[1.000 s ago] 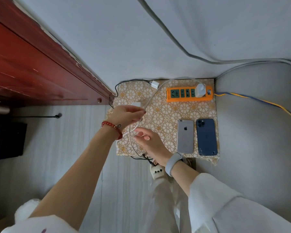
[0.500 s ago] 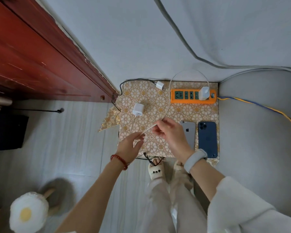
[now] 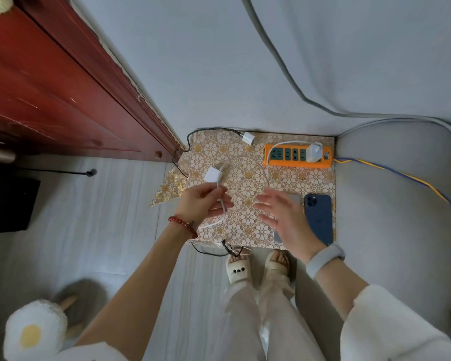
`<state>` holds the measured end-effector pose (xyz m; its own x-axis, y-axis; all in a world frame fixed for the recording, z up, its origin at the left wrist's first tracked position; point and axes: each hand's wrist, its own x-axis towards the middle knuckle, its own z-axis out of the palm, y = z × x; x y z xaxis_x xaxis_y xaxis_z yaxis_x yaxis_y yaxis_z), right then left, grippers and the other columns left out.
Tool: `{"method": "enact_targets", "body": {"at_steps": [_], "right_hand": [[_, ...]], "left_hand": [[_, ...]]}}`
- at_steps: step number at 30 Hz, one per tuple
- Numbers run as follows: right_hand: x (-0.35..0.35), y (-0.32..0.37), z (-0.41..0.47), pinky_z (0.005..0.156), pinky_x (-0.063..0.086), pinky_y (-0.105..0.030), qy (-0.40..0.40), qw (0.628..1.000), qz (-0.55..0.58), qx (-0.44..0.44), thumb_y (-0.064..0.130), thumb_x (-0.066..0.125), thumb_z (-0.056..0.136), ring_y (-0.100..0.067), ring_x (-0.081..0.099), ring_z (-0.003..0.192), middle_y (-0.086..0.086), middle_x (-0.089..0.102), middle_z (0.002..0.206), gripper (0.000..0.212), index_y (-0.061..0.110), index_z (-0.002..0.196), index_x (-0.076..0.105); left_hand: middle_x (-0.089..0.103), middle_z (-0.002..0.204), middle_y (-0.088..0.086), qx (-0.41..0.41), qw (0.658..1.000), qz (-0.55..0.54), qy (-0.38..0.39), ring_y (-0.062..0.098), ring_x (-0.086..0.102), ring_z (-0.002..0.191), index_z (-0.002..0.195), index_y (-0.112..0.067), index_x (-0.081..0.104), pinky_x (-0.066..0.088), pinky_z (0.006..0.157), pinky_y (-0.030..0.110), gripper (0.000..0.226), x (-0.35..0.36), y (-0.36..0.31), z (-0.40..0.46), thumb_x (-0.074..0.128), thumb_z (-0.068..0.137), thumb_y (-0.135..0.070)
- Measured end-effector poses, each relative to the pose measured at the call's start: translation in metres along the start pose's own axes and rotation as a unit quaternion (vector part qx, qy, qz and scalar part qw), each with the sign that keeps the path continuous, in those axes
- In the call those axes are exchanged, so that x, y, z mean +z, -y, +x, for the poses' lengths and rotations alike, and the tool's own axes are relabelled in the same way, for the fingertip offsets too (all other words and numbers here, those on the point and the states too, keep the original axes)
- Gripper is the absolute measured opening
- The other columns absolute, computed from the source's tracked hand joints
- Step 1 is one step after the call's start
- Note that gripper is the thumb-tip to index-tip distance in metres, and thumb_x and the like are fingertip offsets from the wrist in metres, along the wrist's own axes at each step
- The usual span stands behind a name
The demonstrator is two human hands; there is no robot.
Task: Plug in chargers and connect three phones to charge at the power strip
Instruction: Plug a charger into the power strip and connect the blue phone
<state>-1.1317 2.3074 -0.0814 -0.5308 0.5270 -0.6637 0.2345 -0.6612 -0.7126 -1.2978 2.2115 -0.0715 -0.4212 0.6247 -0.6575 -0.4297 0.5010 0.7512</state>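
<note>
Head cam: my left hand [image 3: 203, 201] pinches a white cable [image 3: 223, 207] with its white charger cube [image 3: 212, 175] dangling just above the fingers, around 11 o'clock from the hand. My right hand [image 3: 284, 217] is spread, empty and motion-blurred, hovering over the silver phone [image 3: 294, 198]. The blue phone [image 3: 319, 218] sits just beside it at 3 o'clock. The orange power strip [image 3: 297, 164] at 12 has one white charger [image 3: 314, 152] plugged in. A spare adapter [image 3: 247, 138] lies on the gold floral mat [image 3: 248, 183].

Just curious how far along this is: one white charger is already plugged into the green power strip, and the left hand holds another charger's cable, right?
Not quite: the power strip is orange, as the head view shows. One white charger is plugged in, and the left hand holds another charger's cable.
</note>
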Motion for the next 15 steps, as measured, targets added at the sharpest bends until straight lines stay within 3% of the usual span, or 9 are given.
{"method": "enact_targets", "body": {"at_steps": [3, 5, 8, 10, 12, 15], "right_hand": [[0.019, -0.018, -0.006, 0.099, 0.038, -0.025, 0.103, 0.98, -0.17, -0.016, 0.014, 0.045, 0.092, -0.004, 0.045, 0.121, 0.011, 0.05, 0.129, 0.037, 0.029, 0.126, 0.045], [0.033, -0.023, -0.008, 0.101, 0.033, -0.024, 0.172, 0.963, -0.207, -0.012, 0.013, 0.047, 0.09, -0.002, 0.042, 0.123, 0.011, 0.049, 0.133, 0.037, 0.03, 0.124, 0.048], [0.042, -0.022, -0.01, 0.095, 0.042, -0.022, 0.196, 0.96, -0.198, -0.017, 0.015, 0.05, 0.091, -0.001, 0.055, 0.111, 0.011, 0.066, 0.11, 0.016, 0.022, 0.103, 0.058], [0.037, -0.013, -0.011, 0.087, 0.054, -0.029, 0.162, 0.971, -0.174, -0.027, 0.01, 0.048, 0.091, -0.014, 0.065, 0.099, 0.003, 0.07, 0.093, 0.012, 0.016, 0.09, 0.058], [0.026, 0.002, -0.011, 0.075, 0.059, -0.027, 0.096, 0.991, -0.086, -0.023, 0.003, 0.047, 0.09, -0.025, 0.069, 0.087, -0.007, 0.072, 0.082, 0.013, 0.007, 0.087, 0.059], [0.007, 0.031, -0.007, 0.069, 0.059, -0.027, 0.026, 0.996, 0.078, -0.039, 0.002, 0.05, 0.088, -0.032, 0.07, 0.084, -0.012, 0.073, 0.08, 0.008, 0.001, 0.089, 0.058]], "left_hand": [[0.073, 0.068, 0.003, -0.024, 0.989, -0.14, 0.045, 0.019, 0.071, 0.067, 0.081, -0.007, 0.063, 0.06, 0.063, 0.032, 0.017, 0.001, -0.022, 0.004, 0.048, 0.088, -0.005], [0.073, 0.07, 0.005, -0.03, 0.979, -0.189, 0.071, 0.02, 0.071, 0.069, 0.078, -0.008, 0.065, 0.06, 0.066, 0.035, 0.021, 0.003, -0.033, 0.007, 0.047, 0.089, -0.007], [0.074, 0.072, 0.004, -0.027, 0.973, -0.218, 0.067, 0.019, 0.071, 0.07, 0.08, -0.007, 0.064, 0.06, 0.063, 0.033, 0.02, 0.003, -0.043, 0.01, 0.047, 0.09, -0.01], [0.075, 0.076, 0.004, -0.015, 0.972, -0.231, 0.043, 0.019, 0.071, 0.072, 0.088, -0.006, 0.063, 0.059, 0.061, 0.03, 0.018, -0.003, -0.043, 0.012, 0.046, 0.091, -0.012], [0.074, 0.088, 0.003, -0.003, 0.988, -0.154, 0.018, 0.017, 0.071, 0.079, 0.098, -0.01, 0.062, 0.059, 0.066, 0.029, 0.022, -0.007, -0.038, 0.011, 0.043, 0.093, -0.018], [0.065, 0.113, 0.001, 0.018, 0.992, 0.117, 0.044, 0.009, 0.063, 0.093, 0.105, -0.025, 0.059, 0.047, 0.089, 0.03, 0.023, -0.004, -0.014, 0.001, 0.04, 0.093, -0.029]]}}
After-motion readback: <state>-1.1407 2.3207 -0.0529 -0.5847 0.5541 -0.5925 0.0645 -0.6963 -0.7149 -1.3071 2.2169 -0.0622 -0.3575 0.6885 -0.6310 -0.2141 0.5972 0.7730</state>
